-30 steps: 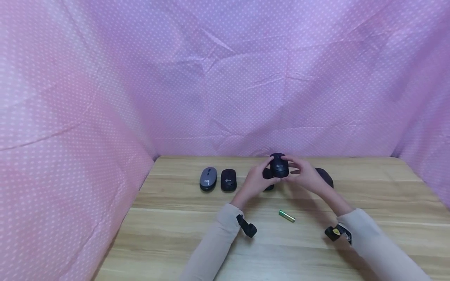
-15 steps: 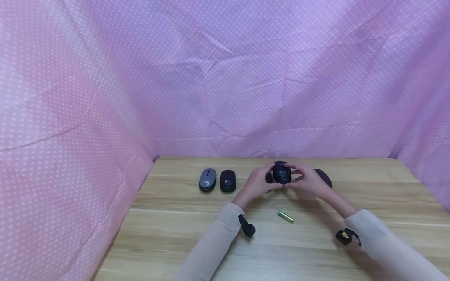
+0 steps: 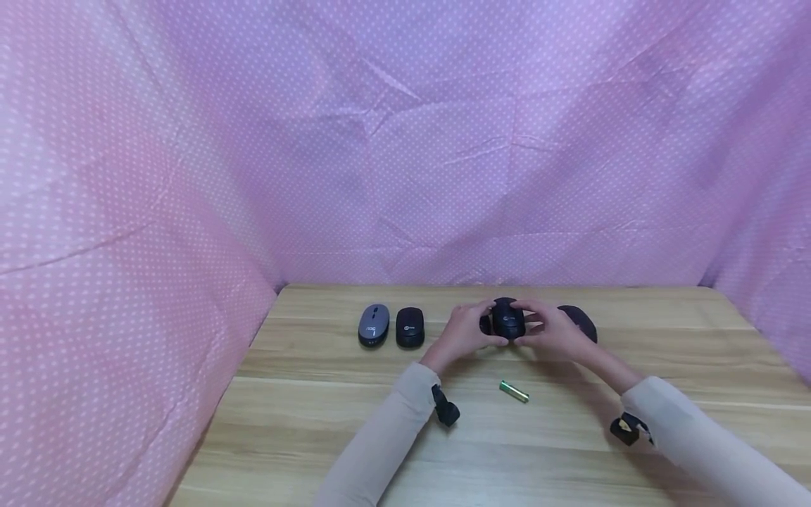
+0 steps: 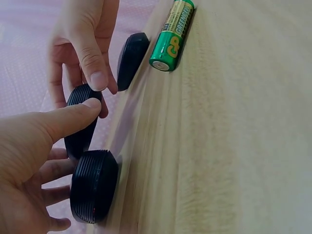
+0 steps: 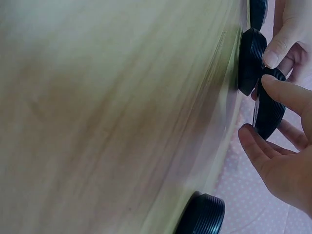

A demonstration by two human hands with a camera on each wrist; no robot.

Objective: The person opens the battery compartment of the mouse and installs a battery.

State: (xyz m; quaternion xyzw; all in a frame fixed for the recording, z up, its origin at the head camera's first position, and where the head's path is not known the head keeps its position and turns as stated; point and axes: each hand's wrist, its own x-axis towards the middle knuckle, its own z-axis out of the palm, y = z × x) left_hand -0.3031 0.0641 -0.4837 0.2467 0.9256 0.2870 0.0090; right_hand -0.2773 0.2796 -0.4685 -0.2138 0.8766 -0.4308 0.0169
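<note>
A black computer mouse is held between both hands, close over the back of the table. My left hand grips its left side, the thumb lying along its near end in the left wrist view. On its other side my right hand pinches it between thumb and fingers. In the right wrist view the held mouse is tilted, its underside off the wood. Just left of it, a second black mouse is mostly hidden by my left fingers. A dark mouse rests beyond my right hand.
On the left of the wooden table stand a grey-topped mouse and a black mouse. A green and gold battery lies in front of the hands. Pink dotted cloth hangs behind the table.
Both hands have lowered the held mouse toward the table and shifted it slightly right. The battery and the mice at the left stay where they were.
</note>
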